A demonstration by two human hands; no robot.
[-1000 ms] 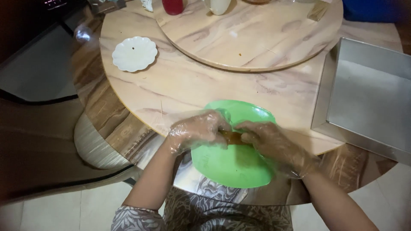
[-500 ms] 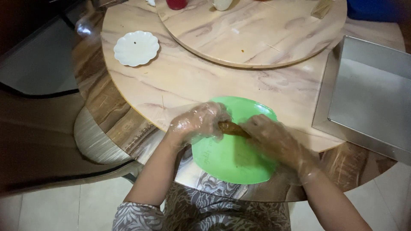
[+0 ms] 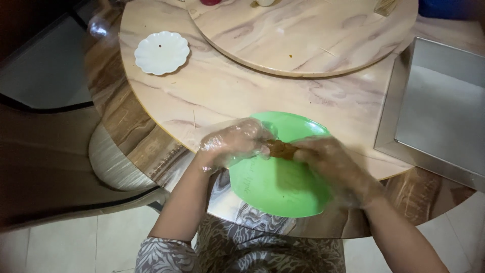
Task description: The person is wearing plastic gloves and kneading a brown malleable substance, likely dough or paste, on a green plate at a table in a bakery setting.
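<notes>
No packages, labels, signs or screens can be confirmed in this view. The one marked surface is the green plate (image 3: 283, 177) at the 6 o'clock edge of the round table (image 3: 222, 96), which carries a faint line of dark lettering on its lower left part, too small to make out. The containers cut off by the frame at 12 o'clock, one red (image 3: 209, 2) and one pale (image 3: 264, 2), show too little of themselves to tell whether they bear any label.
</notes>
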